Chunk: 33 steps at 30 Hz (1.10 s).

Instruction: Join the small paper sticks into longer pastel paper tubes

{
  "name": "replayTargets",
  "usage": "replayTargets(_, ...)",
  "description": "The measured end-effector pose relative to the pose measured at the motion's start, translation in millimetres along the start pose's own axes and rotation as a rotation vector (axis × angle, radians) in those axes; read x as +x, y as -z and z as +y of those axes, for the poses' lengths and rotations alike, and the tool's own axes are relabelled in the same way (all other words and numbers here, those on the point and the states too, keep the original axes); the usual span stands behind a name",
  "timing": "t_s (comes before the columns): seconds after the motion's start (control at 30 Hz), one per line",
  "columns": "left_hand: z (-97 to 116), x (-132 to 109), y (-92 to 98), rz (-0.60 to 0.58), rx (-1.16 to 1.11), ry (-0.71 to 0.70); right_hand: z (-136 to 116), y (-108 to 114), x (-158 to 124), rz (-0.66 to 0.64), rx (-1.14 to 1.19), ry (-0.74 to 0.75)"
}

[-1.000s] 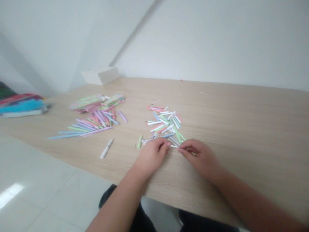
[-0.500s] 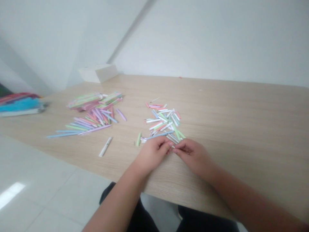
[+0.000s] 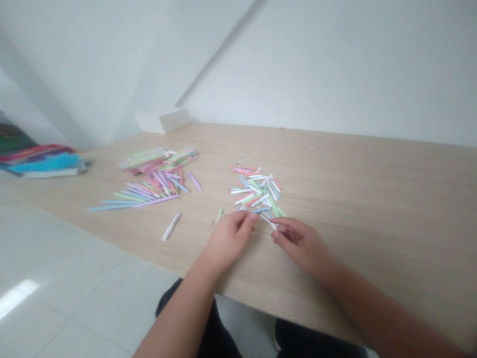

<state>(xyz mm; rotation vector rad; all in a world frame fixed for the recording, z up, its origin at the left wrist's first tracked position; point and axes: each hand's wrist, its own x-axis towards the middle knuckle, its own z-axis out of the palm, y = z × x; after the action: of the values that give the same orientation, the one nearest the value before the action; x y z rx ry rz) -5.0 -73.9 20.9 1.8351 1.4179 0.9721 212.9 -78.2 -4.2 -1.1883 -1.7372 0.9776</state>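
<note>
My left hand (image 3: 233,233) is closed in a pinch, thumb against the fingers, just in front of a pile of short pen parts (image 3: 257,191) in white, green, blue and coral. What it grips is mostly hidden; a blue stick (image 3: 263,210) shows just beyond its fingertips. To the right, the thumb and fingers of my right hand (image 3: 300,241) pinch a thin whitish stick (image 3: 269,221), which slants up toward the left fingertips. Blur hides whether both hands hold it. Past my left knuckles lies a light green piece (image 3: 219,215).
Left of the pile lie many pastel pens (image 3: 156,189), with pink and green packets (image 3: 149,159) behind them. A white pen-like piece (image 3: 171,226) lies near the front edge. A white box (image 3: 164,121) stands by the wall; blue and red bags (image 3: 48,161) are far left.
My hands have drawn slightly apart, and more of the thin whitish stick shows between them. The whole scene has shifted a little to the right as the head turned.
</note>
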Motion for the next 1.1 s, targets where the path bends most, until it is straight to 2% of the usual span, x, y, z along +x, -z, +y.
replayTargets(0.1, -12, -14, 26.1, 0.337, 0.456, 0.036, 5, 0, 2, 0.019, 0.081, -0.044)
replayTargets(0.17, -30, -21, 44.0, 0.465, 0.73, 0.189, 5, -1, 4, 0.023, 0.109, -0.091)
replayTargets(0.2, -40, -24, 52.1, 0.49, 0.809, 0.296, 4, -2, 4, 0.025, 0.119, -0.115)
replayTargets(0.27, -58, -27, 66.0, 0.457, 0.884, 0.457, 1, -3, 5, 0.025, 0.138, -0.155)
replayTargets(0.3, -66, -28, 71.7, 0.413, 0.892, 0.488, 0, -3, 4, 0.025, 0.148, -0.169)
replayTargets(0.43, -78, -30, 86.8, 0.315, 0.95, 0.431, 1, -2, 2, 0.035, 0.17, -0.163)
replayTargets(0.6, -74, -30, 88.8, 0.287, 0.947, 0.37, 3, 1, 2, 0.059, 0.15, -0.15)
replayTargets(0.67, -66, -32, 80.6, 0.313, 0.853, 0.345, 0, 2, 2, 0.065, 0.124, -0.155)
replayTargets(0.73, -54, -34, 65.1, 0.321, 0.656, 0.246, -3, 2, 1, 0.077, 0.092, -0.151)
replayTargets(0.8, -41, -36, 43.2, 0.283, 0.342, 0.108, -5, 2, -1, 0.1, 0.089, -0.143)
replayTargets(0.9, -24, -38, 6.9, 0.173, -0.111, -0.003, -8, 2, -3, 0.124, 0.155, -0.126)
replayTargets(1.0, -14, -36, -21.1, 0.141, -0.512, 0.007, -8, 0, -4, 0.122, 0.241, -0.093)
replayTargets(1.1, -8, -32, -35.4, 0.177, -0.818, 0.095, -9, -1, -5, 0.137, 0.322, -0.056)
